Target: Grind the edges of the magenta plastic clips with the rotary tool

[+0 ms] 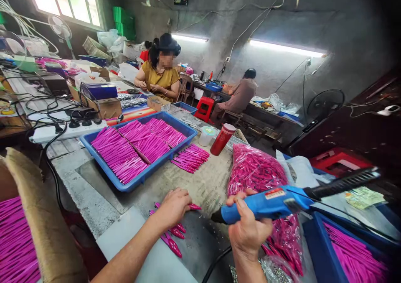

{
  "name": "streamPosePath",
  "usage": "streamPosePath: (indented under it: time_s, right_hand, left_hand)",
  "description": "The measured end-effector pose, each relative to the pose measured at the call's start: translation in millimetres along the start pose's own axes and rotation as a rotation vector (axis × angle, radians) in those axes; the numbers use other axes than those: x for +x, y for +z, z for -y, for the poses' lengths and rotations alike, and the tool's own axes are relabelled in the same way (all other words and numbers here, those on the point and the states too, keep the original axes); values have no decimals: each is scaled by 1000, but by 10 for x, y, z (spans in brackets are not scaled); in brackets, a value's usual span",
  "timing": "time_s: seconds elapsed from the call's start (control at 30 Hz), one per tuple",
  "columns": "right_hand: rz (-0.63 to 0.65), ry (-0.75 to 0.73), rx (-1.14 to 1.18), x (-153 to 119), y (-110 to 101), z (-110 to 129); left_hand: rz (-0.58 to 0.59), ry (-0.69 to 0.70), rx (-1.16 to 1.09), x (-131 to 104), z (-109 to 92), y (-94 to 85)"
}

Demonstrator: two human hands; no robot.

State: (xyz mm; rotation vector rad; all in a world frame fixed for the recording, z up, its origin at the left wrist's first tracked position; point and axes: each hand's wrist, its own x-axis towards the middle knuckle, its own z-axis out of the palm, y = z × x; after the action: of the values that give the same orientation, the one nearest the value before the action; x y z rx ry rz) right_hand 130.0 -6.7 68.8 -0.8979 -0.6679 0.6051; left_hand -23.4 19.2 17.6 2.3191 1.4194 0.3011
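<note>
My right hand (249,224) is wrapped round a blue power tool (263,205), whose black tip points left over the table. Just left of that tip, my left hand (175,205) has its fingers closed on a pink piece (194,207), its pointed end sticking out to the right. Several more pink pieces (171,245) lie under and below my left hand. Tiny shiny bits are scattered on the table between the hands. A row of finished-looking pink pieces (191,157) lies beside a blue tray (140,176) filled with others.
A clear bag of pink parts (257,166) lies behind my right hand. Beyond the tray stand a red bottle (222,138) and a plastic cup (206,136). A blue bin (322,249) sits at right, a cardboard box (40,216) at left. Two people sit farther back.
</note>
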Motion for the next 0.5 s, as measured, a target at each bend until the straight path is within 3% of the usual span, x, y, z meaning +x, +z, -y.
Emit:
streamPosePath:
  time_s: [0.17, 0.33, 0.5]
  right_hand:
    - [-56, 21, 3, -61, -374, 120]
    - [-134, 81, 14, -87, -564, 251]
    - [-181, 144, 30, -90, -688, 304]
  left_hand:
    - [37, 27, 14, -371, -18, -145]
    - [69, 29, 37, -652, 8, -51]
    - [73, 32, 81, -758, 61, -23]
